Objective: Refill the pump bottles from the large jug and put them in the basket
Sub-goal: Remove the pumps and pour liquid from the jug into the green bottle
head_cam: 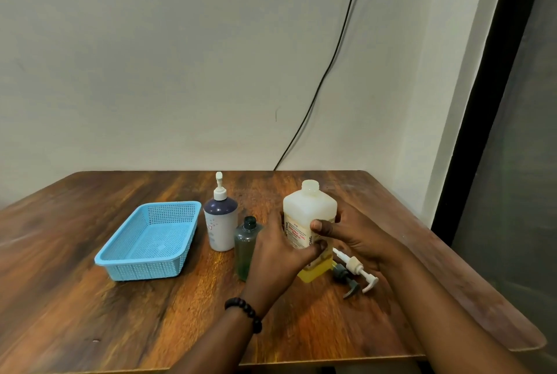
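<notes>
A large translucent jug (309, 208) stands upright on the table with its cap off and a little yellow liquid at its bottom. My left hand (280, 250) and my right hand (352, 232) both grip its sides. Just left of it stands a small dark green bottle (245, 241) with no pump on its open neck. Behind that is a white and purple pump bottle (220, 223) with its pump on. An empty blue mesh basket (132, 265) sits at the left. Two loose pumps lie right of the jug, a white one (355, 268) and a dark one (346, 280).
The wooden table (120, 313) ends close to me and at the right, where its edge runs diagonally. A black cable (328, 66) hangs down the wall behind. A dark panel (512, 132) stands at the right.
</notes>
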